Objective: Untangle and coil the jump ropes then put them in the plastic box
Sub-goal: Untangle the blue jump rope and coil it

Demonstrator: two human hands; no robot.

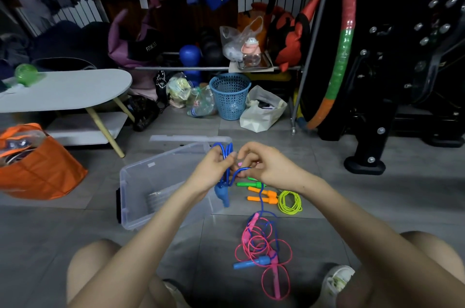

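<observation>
My left hand [216, 169] grips several loops of the blue jump rope [262, 203], and one blue handle [222, 193] hangs below it. My right hand [261, 165] pinches the same blue cord just to the right. The cord runs down to the floor and into a tangle with the pink jump rope [264, 239], where the other blue handle [251, 262] lies. A green rope with orange and green handles [289, 202] lies coiled on the floor under my right wrist. The clear plastic box [141, 182] stands open beneath my left forearm.
The box's lid [176, 138] lies behind the box. An orange bag [37, 169] stands at the left, a low white table [63, 91] behind it. A blue basket [230, 96], bags and a hula hoop [339, 51] line the back. Black exercise equipment [390, 81] is at the right.
</observation>
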